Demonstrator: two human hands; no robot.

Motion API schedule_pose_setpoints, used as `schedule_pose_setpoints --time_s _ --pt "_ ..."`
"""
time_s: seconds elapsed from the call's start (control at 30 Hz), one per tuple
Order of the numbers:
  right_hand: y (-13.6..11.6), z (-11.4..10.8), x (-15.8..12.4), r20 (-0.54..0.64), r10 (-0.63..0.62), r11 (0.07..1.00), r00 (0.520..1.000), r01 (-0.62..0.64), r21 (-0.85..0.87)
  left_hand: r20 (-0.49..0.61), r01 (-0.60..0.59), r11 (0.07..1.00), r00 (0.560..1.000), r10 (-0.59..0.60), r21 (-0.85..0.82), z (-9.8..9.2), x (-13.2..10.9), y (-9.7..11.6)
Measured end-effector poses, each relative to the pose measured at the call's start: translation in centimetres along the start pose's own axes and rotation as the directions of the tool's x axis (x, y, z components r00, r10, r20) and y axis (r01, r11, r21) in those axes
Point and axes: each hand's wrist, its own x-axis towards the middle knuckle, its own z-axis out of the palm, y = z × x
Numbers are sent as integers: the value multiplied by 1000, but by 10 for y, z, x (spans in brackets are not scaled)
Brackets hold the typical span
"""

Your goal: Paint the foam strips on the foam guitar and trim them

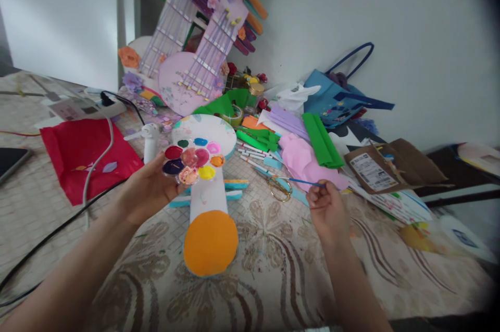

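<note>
Left hand [146, 194] grips a clear flower-shaped paint palette [190, 157], wells up, above the white neck of a cardboard craft [205, 199] on the patterned tablecloth [258, 269]. Right hand [327, 209] pinches a blue paintbrush [299, 180] near its end; long axis almost level across view, other end pointing left toward the craft. Craft's long axis runs away from the person, orange disc [211, 244] at the near end. Wells hold dark green, blue, pink, red, orange, yellow and dark purple paint, some mixed. Blue tote bag [328, 100] has purple material inside; gold-lidded jar [255, 97], contents unclear. Brown parcel packaging [414, 163] carries a white label [371, 171], print illegible.
</note>
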Motion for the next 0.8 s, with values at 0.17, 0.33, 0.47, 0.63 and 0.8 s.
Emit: schedule_pose_setpoints --time_s 0.17,0.33,0.47,0.63,0.8 --pt "2 2 5 20 15 1000 1000 -16 16 13 15 1000 1000 -14 -14 3 -4 -5" --pt "7 3 7 32 14 999 999 -15 36 -26 2 1000 1000 -2 12 -2 -9 -6" --pt "10 5 8 28 41 997 999 -43 59 -82 0 999 997 3 44 -13 -16 -5" --pt "13 7 9 17 47 995 999 -48 91 -91 -5 996 996 13 88 -34 -30 -6" --pt "18 8 9 39 64 994 997 -67 88 -164 25 996 986 -11 83 -47 -45 -9"
